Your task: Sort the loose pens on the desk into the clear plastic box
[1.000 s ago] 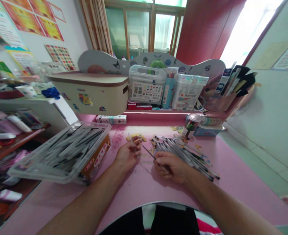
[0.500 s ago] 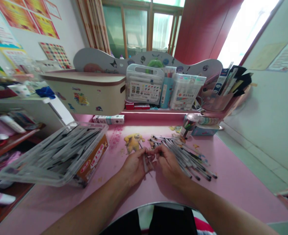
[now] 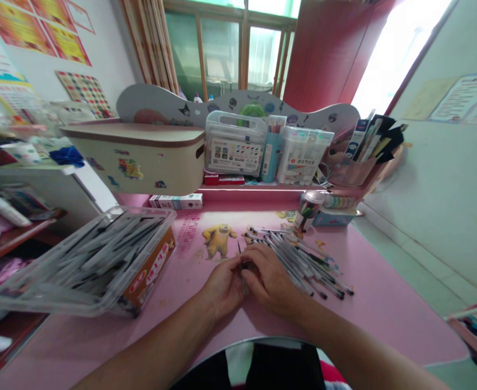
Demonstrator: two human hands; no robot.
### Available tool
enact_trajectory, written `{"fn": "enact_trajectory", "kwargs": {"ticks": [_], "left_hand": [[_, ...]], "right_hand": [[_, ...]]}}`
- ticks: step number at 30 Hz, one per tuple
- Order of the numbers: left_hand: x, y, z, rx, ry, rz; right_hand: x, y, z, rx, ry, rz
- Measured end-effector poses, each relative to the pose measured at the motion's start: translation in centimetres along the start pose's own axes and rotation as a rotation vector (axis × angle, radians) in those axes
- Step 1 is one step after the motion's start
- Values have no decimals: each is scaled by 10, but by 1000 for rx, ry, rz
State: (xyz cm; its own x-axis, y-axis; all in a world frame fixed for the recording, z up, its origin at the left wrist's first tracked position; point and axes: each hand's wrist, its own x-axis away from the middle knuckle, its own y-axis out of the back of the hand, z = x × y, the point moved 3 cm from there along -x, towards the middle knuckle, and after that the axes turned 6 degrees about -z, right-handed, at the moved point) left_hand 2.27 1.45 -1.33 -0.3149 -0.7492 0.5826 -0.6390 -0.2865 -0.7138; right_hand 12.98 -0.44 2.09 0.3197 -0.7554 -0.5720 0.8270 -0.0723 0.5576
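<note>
My left hand and my right hand meet over the pink desk, fingers closed together around a pen. Only its thin dark end sticks up past my fingertips; the rest is hidden, so I cannot tell how its parts fit. Just right of my right hand lies a loose pile of pens, clear-barrelled with dark ends, fanned across the desk. To the left stands a clear plastic bin, heaped with many more clear pen pieces.
The pink desk bears a printed bear. Behind are a long small box, a see-through jar and a blue box. The shelf above carries a lidded cream bin, marker cases and a pink holder.
My right hand has moved left and closed over the fingers of my left hand. The slim pen pieces seen in my left palm before are now covered. The whole view has shifted slightly.
</note>
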Motion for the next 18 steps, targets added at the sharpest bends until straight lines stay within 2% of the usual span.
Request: {"fn": "enact_trajectory", "kwargs": {"ticks": [5,8,11,14,16,18], "left_hand": [[12,0,-8,-241,-73,-42],[37,-13,-11,-481,-121,56],[70,-30,-12,-663,-144,190],[103,-34,-16,-758,-122,262],[121,-24,-27,-841,-154,229],[136,-7,-49,-882,-280,93]], "right_hand": [[-24,36,4,86,-84,36],[-32,55,-4,274,-181,199],[-33,65,-12,460,-179,421],[-41,73,-28,606,-180,469],[-51,73,-46,710,-176,519],[-61,72,-69,820,-186,552]]}}
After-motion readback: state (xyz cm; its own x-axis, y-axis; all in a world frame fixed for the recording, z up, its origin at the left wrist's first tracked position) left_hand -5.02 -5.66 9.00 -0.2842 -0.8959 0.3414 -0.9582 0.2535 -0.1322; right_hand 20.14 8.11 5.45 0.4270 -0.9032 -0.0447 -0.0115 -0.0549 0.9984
